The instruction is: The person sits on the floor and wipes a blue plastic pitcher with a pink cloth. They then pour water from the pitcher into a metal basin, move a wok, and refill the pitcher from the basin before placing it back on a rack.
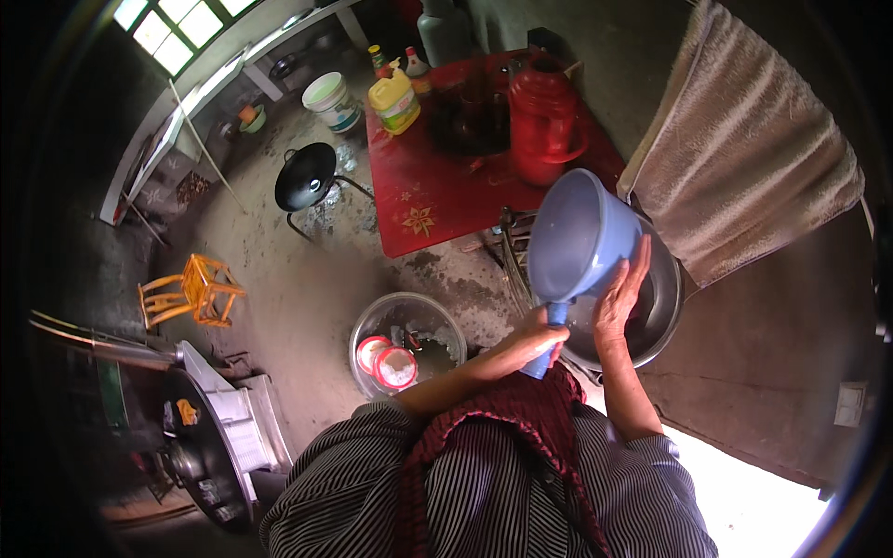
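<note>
My left hand [534,340] is wrapped around the handle of a blue plastic water dipper [568,234]. The dipper is tilted, its wide mouth facing up and to the left, and no contents show inside. My right hand [621,289] supports the outside of its bowl, fingers stretched along the wall. Beneath and beyond that hand, a metal basin [659,307] sits on a stand, partly hidden by the dipper and hand. Left of my forearm, a second metal basin [363,317] on the floor holds two red-rimmed round items [395,367] and some liquid.
A red table [446,209] bears a red thermos flask [541,118] and a yellow jug [394,104]. A brown towel [746,153] hangs at right. Leftward are a black wok [305,178], a white bucket [333,102], a wooden chair [199,289] and a dark round table [209,446].
</note>
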Demonstrator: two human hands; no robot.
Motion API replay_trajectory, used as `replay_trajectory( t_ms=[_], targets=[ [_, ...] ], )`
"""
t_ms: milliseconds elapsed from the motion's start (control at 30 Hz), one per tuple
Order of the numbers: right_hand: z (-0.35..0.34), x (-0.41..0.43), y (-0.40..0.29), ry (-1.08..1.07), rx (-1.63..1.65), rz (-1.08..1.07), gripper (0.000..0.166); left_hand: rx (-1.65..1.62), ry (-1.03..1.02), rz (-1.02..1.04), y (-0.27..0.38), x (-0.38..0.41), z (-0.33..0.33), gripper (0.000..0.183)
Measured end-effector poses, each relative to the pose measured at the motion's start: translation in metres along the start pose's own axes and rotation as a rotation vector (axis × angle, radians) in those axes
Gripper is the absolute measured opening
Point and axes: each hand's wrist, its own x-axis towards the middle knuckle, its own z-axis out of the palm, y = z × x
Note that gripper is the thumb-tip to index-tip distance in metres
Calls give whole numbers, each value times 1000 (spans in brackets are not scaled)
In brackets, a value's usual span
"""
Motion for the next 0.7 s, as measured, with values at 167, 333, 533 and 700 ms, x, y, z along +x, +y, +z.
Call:
replay_trajectory(
  t_ms=[167, 333, 533, 700],
  targets=[
    [-6, 45, -7, -249, 188, 21, 47, -171, -214, -132, 11, -12, -27, 16],
    [-5, 74, 25, -402, 549, 498, 46, -227, -418, -187, 18, -36, -39, 15],
    [4, 42, 30, -270, 438, 546, 49, -323, -482, -251, 13, -49, -57, 18],
    [17, -30, 50, -655, 953, 1052, 54, -413, -629, 1, 25, -34, -65, 18]
  ],
)
